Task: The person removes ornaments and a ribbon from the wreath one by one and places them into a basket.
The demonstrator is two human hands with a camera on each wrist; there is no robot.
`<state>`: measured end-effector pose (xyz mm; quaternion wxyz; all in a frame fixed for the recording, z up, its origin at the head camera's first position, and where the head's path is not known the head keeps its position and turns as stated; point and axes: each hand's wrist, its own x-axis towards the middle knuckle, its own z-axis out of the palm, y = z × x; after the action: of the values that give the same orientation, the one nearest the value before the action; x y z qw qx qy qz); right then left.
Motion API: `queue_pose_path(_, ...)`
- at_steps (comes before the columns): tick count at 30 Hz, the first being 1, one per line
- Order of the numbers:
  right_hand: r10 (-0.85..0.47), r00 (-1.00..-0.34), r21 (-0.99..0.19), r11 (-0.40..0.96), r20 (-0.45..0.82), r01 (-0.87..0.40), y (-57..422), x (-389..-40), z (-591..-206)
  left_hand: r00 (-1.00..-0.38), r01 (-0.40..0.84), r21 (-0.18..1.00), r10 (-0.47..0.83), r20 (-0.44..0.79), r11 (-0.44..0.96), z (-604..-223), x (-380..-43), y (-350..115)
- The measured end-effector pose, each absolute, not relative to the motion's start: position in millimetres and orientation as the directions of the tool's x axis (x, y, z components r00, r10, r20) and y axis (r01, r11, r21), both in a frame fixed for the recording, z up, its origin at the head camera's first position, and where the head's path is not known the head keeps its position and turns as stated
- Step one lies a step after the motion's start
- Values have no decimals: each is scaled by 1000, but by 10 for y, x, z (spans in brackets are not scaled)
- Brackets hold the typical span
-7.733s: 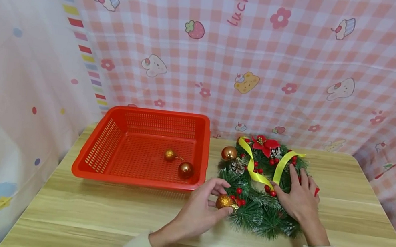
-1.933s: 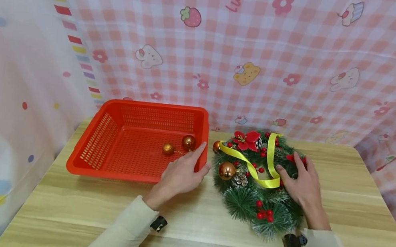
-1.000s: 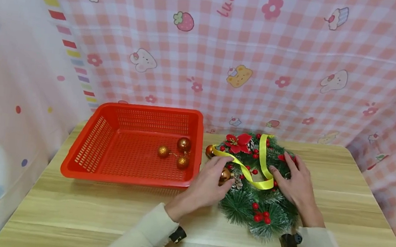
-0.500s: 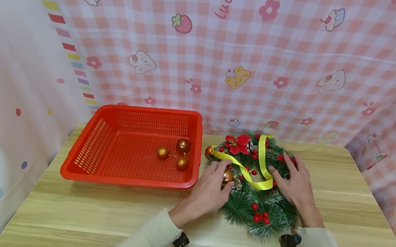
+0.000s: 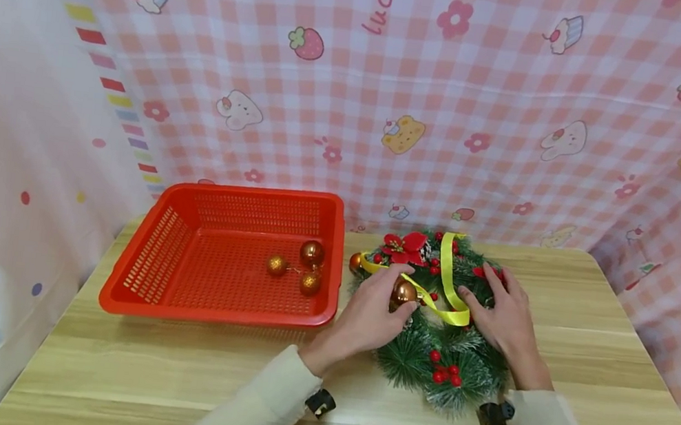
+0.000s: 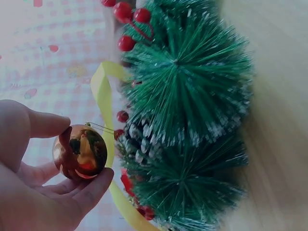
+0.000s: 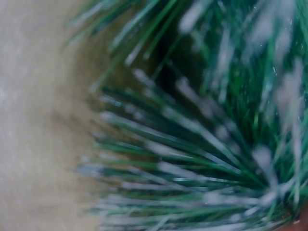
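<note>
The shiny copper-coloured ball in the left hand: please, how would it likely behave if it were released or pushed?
Being round, the ball would probably roll if pushed on the flat table. Its mirror-like surface looks smooth, so it may slip from the left hand.

The basket (image 5: 228, 277) with three baubles (image 5: 311, 252) in it stands left of the wreath (image 5: 454, 341).

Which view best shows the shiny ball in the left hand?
The left wrist view: the ball is large there, held by the left hand. The head view shows it smaller, partly hidden; the right wrist view lacks it.
</note>
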<state>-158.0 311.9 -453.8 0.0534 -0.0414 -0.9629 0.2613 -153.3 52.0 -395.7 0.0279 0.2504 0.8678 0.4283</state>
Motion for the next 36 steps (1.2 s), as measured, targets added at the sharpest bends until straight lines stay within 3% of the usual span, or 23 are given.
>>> queue_pose_path(13, 109, -992, -512, 857, 71, 57, 3112, -1582, -4524, -908, 354, 775, 392, 150, 523, -3917, -1730, 556)
queue_pose_path(36, 129, -989, -512, 856, 77, 72, 3124, -1580, -4561, -841, 434, 718, 529, 108, 544, -3815, -1816, 567)
